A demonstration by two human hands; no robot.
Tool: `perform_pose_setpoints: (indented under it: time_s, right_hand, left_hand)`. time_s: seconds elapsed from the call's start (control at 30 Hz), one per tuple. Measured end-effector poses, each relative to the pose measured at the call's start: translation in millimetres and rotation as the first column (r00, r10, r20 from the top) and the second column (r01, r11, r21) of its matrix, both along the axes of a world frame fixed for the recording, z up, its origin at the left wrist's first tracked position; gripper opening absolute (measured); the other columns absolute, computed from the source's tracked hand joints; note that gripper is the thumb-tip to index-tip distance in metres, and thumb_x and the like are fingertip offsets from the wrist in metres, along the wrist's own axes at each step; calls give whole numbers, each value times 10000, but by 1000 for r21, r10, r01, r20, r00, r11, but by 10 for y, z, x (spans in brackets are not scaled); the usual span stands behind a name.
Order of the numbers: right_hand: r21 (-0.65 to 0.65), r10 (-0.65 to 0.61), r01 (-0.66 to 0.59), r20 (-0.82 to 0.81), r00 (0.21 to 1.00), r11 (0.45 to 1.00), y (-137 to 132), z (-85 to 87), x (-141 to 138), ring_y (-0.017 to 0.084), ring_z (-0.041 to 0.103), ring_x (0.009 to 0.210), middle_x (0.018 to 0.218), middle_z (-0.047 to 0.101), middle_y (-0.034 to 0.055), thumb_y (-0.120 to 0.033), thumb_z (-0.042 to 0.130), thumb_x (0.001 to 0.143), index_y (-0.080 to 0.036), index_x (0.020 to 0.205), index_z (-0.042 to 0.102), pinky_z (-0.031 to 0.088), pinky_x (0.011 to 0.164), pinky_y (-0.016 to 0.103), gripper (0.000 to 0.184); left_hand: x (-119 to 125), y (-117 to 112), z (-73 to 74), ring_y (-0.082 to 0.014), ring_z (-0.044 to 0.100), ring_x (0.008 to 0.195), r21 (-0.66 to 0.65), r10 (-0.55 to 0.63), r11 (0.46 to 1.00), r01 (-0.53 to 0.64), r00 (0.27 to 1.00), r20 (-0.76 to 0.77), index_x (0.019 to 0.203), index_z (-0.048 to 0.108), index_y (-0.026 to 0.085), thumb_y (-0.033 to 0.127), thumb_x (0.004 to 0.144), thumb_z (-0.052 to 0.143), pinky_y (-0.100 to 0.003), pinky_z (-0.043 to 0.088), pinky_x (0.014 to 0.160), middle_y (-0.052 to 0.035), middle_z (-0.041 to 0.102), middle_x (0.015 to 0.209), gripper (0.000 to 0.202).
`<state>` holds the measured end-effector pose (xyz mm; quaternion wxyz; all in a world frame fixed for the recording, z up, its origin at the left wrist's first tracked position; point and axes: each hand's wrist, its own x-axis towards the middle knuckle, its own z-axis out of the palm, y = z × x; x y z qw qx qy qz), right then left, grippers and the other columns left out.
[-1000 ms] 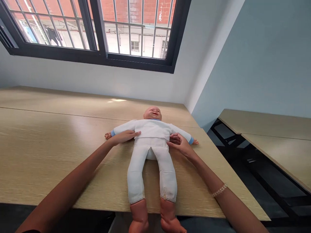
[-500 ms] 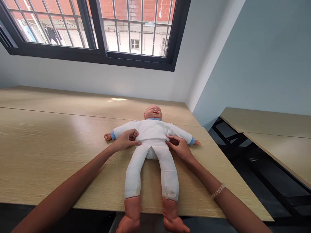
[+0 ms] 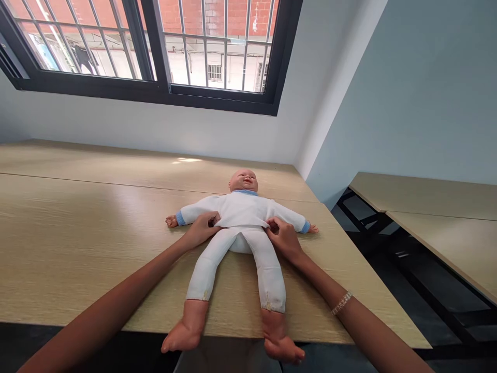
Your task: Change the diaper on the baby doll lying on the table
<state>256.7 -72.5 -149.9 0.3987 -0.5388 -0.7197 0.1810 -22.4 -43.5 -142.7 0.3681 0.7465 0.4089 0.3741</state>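
A baby doll (image 3: 239, 242) lies on its back on the wooden table, head away from me and arms spread. It wears a white shirt (image 3: 245, 210) with blue collar and cuffs. My left hand (image 3: 202, 230) is closed on the shirt's lower hem at the left side of the doll's waist. On the other side, my right hand (image 3: 286, 238) pinches the opposite corner of the hem. The hem looks stretched between both hands, above the white cloth legs. Some of my fingertips are hidden by the fabric.
The light wooden table (image 3: 97, 248) reaches the wall under a barred window (image 3: 217, 52). Both doll feet hang over its front edge. A second table (image 3: 438, 228) stands to the right, past a gap with dark metal framing.
The doll's leg on the left has swung outward to the left, and both feet sit slightly higher in view. My hands have closed on the shirt hem, which is now drawn wider.
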Motion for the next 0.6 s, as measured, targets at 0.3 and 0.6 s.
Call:
perform_pose_setpoints:
  time_s: [0.3,0.6]
  right_hand:
    - [-199,83,-116,-165,983,973,-136,169,223,257,669,904,960,709,85,-442,681,808,-190,1011,653,544,801,375,325]
    - [-118,-107,97,-86,991,988,-1556,448,352,197,599,681,759,638,42,-518,592,881,-231,784,623,482,669,305,305]
  left_hand:
    - [-292,-55,263,-155,550,720,-332,-75,940,77,997,19,830,578,172,476,631,789,-262,432,629,-6,589,759,420]
    - [-478,-1624,438,-218,557,665,-206,298,930,-306,952,-70,677,612,260,672,765,579,-341,459,630,-29,605,670,423]
